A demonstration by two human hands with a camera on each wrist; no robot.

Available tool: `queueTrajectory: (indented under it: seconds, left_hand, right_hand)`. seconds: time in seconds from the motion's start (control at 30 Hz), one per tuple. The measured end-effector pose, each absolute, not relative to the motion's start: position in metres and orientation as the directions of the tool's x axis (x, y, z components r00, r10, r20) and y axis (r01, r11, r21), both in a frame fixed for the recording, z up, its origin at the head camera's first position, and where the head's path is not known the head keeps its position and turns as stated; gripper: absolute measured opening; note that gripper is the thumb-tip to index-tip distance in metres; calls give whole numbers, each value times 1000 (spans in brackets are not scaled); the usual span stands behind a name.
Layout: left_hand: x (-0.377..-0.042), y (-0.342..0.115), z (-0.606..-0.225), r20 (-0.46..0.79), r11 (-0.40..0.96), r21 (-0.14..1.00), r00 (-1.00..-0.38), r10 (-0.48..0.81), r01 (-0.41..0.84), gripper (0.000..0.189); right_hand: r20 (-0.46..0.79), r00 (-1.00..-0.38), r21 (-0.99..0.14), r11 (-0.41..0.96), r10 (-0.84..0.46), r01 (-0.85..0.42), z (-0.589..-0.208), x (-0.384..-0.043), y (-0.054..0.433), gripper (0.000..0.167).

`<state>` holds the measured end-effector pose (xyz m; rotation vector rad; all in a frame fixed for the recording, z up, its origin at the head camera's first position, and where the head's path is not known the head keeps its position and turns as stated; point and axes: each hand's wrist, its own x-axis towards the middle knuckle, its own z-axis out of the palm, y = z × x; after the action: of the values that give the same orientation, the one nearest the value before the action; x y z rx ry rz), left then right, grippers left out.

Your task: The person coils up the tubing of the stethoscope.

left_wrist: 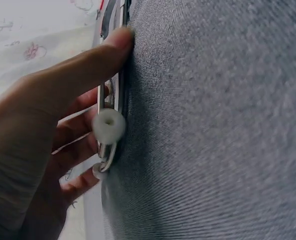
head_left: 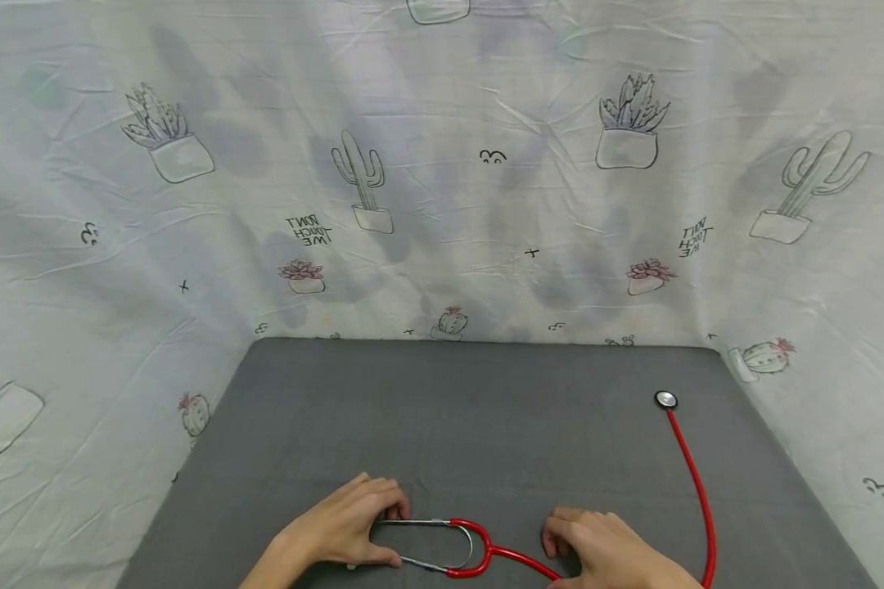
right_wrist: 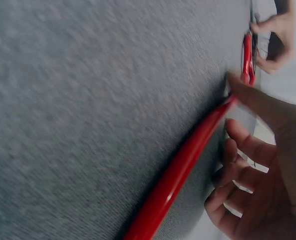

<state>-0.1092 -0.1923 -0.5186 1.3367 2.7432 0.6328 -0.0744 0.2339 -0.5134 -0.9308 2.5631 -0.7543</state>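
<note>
A stethoscope [head_left: 489, 550] with red tubing lies on the grey table, its metal ear tubes to the left. My left hand [head_left: 342, 525] holds those ear tubes, thumb on the near one and fingers at the far one. White eartips [left_wrist: 109, 126] show beside its fingers in the left wrist view. My right hand [head_left: 607, 552] is over the red tube [right_wrist: 172, 185], thumb at the tube and the other fingers loosely bent, apart from it. Farther back on the right lies the round chest piece [head_left: 666, 399], and part of the tubing runs out of the head view at the bottom.
The grey table [head_left: 442, 417] has rounded back corners. A pale cloth [head_left: 442, 180] printed with potted cacti and succulents hangs behind it and along both sides.
</note>
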Motion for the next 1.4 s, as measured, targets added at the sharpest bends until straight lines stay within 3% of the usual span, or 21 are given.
queueTrajectory:
  seconds: [0.17, 0.3, 0.47, 0.7, 0.9, 1.1, 1.4]
  left_hand:
    - [-117, -190, -522, 226, 522, 246, -573, 788, 816, 34]
    - [-126, -189, -523, 214, 542, 219, -582, 785, 811, 28]
    - [-136, -188, -514, 156, 582, 281, -635, 757, 763, 33]
    - [-152, -189, -498, 214, 488, 425, -609, 764, 762, 48]
    - [-161, -184, -487, 170, 508, 608, -725, 668, 610, 44]
    - [-163, -174, -484, 91, 530, 747, -850, 518, 403, 22]
    - [-167, -170, -483, 138, 487, 788, -880, 455, 376, 25]
  right_hand:
    - [-90, -710, -587, 613, -698, -528, -513, -76, 232, 18]
    - [-68, -730, -650, 585, -680, -485, -508, -86, 235, 13]
    - [35, -745, -724, 497, -666, -478, -496, -106, 243, 8]
    - [133, -763, -712, 475, -633, -518, -480, -125, 253, 8]
    - [172, -771, -716, 460, -613, -525, -477, -133, 255, 7]
    - [217, -793, -711, 464, -569, -528, -478, -138, 254, 7]
    - [225, -827, -709, 496, -516, -502, -479, -143, 256, 8]
